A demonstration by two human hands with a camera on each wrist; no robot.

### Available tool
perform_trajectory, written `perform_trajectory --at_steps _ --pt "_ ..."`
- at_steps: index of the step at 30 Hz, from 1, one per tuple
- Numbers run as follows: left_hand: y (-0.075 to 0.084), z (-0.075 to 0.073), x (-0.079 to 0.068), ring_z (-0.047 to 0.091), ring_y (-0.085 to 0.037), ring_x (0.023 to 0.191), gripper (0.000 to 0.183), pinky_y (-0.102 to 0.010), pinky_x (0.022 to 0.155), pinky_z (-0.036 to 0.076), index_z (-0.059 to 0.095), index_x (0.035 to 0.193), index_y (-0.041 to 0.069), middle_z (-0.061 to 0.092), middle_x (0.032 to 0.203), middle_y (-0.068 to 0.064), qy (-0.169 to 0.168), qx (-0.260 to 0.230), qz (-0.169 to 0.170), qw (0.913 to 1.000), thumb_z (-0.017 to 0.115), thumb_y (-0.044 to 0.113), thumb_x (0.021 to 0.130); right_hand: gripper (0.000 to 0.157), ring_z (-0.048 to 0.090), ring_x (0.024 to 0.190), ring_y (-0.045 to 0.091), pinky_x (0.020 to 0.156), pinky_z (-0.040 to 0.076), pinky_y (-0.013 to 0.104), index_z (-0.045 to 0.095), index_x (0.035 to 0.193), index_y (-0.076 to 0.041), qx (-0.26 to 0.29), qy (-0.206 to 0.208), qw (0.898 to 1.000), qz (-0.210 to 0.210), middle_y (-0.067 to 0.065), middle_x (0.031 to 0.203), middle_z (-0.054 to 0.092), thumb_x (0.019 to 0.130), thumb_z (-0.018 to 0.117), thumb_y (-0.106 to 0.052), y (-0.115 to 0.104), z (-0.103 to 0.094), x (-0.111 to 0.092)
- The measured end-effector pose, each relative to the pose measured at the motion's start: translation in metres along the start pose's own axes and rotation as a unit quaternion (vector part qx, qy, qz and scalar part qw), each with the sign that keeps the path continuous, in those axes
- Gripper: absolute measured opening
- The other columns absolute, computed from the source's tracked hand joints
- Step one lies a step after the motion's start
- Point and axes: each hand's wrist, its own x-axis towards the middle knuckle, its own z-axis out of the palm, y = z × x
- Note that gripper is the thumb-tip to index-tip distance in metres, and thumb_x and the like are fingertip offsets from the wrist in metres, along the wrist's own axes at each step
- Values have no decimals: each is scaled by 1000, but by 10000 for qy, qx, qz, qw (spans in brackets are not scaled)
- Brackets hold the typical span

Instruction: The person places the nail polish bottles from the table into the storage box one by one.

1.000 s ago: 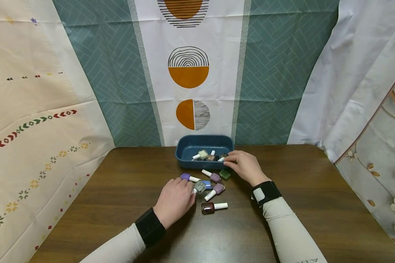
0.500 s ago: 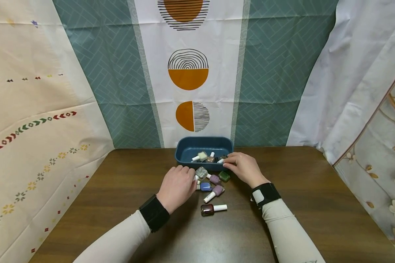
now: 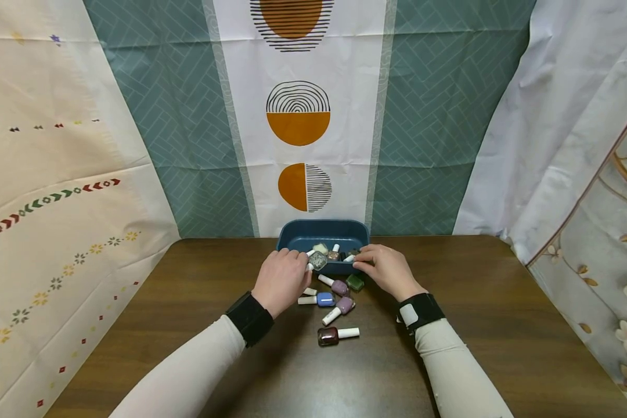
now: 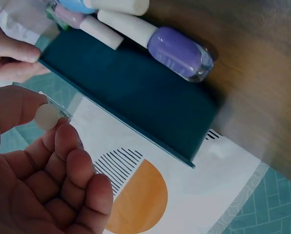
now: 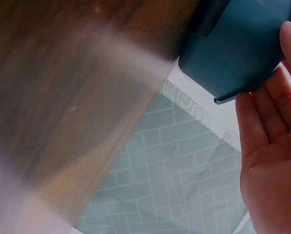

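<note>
My left hand (image 3: 281, 278) pinches a silver-glitter nail polish bottle (image 3: 318, 260) by its white cap (image 4: 47, 117), above the near rim of a dark blue bin (image 3: 321, 228). In the left wrist view most of that bottle is hidden behind the fingers. My right hand (image 3: 389, 270) grips the bin's near right rim between thumb and fingers, as the right wrist view confirms. Inside the bin lie a cream polish (image 3: 321, 248), a copper-glitter polish (image 3: 334, 255) and other bottles partly hidden by the near wall and right hand.
In front of the bin lie a green polish (image 3: 355, 283), two mauve polishes (image 3: 339, 287), a blue polish (image 3: 325, 299) and a purple polish (image 4: 177, 51). A dark red polish (image 3: 328, 337) lies nearer on the wooden table (image 3: 230, 261). Patterned cloth hangs behind.
My left hand has lifted the silver-glitter polish away from the other bottles and carried it forward to the bin's near rim. My right hand stays on the bin.
</note>
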Motion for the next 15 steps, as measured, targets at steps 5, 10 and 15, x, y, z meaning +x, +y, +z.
perform_trajectory --at_steps 5,10,15 --pt "-3 4 11 61 -23 72 23 -33 64 48 78 98 5 70 80 -5 -135 48 -104 9998 83 27 99 19 73 119 32 103 57 55 88 114 -12 14 -29 10000 31 10 123 79 100 85 -24 -1 -1 1" --pt "-6 9 21 66 -26 79 24 -35 69 52 80 104 5 76 89 -8 -249 104 -156 9995 82 29 101 19 73 119 32 103 57 55 88 114 -12 7 -41 10000 45 10 123 79 100 85 -24 -1 -1 1" --pt "-7 15 29 68 -27 81 23 -36 71 54 79 101 5 76 89 -8 -290 137 -171 9993 81 28 102 20 73 120 33 104 57 56 88 116 -11 18 -81 9999 76 11 125 79 101 84 -25 -1 0 2"
